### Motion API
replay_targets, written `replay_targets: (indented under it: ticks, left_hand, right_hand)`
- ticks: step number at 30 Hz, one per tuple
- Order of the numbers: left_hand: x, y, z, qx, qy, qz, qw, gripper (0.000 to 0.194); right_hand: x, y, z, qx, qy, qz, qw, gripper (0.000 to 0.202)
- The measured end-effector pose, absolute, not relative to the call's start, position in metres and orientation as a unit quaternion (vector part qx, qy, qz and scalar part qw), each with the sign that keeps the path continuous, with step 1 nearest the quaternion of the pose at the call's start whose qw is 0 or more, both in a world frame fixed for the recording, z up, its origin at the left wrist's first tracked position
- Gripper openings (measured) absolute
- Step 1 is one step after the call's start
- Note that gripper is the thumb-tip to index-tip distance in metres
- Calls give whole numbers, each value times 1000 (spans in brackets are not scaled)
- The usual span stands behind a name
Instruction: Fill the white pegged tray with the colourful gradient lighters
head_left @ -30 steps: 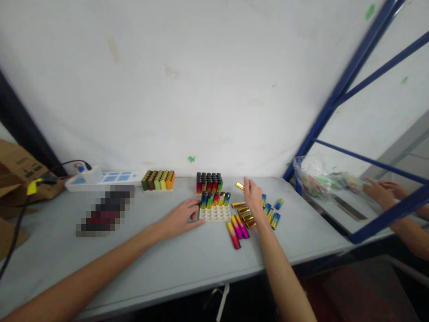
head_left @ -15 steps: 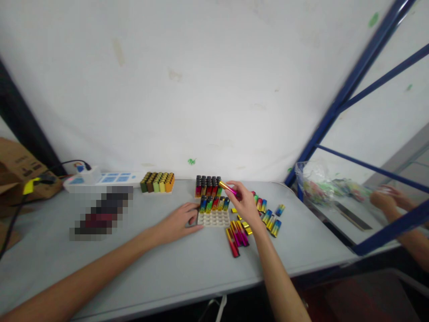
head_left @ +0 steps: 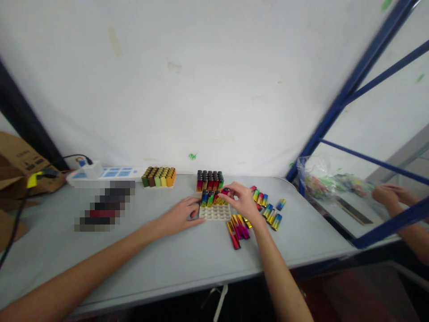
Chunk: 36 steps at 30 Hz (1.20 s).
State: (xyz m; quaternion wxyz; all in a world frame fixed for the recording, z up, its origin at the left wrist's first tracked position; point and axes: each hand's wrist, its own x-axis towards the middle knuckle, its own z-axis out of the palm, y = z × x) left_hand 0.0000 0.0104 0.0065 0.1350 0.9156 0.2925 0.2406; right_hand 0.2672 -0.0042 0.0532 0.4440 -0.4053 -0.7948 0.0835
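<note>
Magenta metallic lighter (head_left: pixel 225 191) with a dark end sits pinched between thumb and index finger of the right hand (head_left: pixel 243 202), just above the right part of a white plastic tray (head_left: pixel 215 213) with rows of holes. The left hand (head_left: pixel 183 216) lies at the tray's left edge, thumb and fingers parted wide, touching its side. A broad stretch of grey desk (head_left: pixel 174 264) separates the tray from the front edge; another strip runs right of the loose lighters toward a blue metal frame (head_left: pixel 342 96). Behind, the room narrows: one block of black-topped lighters (head_left: pixel 210 180) stands near the white wall, just beyond the tray. One block of gold-topped lighters (head_left: pixel 158 177), its front row five across, stands further left, well apart from the tray. In the tray, three upright lighters (head_left: pixel 210 198) show plainly at the left of the back row; the right fingers hide part of the others. Lying loose are one red-and-yellow lighter (head_left: pixel 233 236), three magenta-and-gold lighters (head_left: pixel 240 227) beside it, and four blue-and-yellow lighters (head_left: pixel 271 217), one set apart. More lie partly behind the right hand, too covered to count.
</note>
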Motion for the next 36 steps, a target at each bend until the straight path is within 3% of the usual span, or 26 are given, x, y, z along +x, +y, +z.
replay_targets:
  ticks: [5,16,29,36]
  left_hand:
    - [0,11,6,917,296,233,128,37]
    - [0,12,2,917,296,234,130,37]
    - [-1,14,1,919,290,237,126,37]
    - [-1,14,2,919,290,233,130,37]
  right_hand:
    - [268,-2,46,-428,-812,100,385,26]
    - [265,-3,41,-444,-821,113,342,24]
    - [263,-9,44,-436,-815,127,360,14]
    - [287,-8,56,-500,-757,87,411,21]
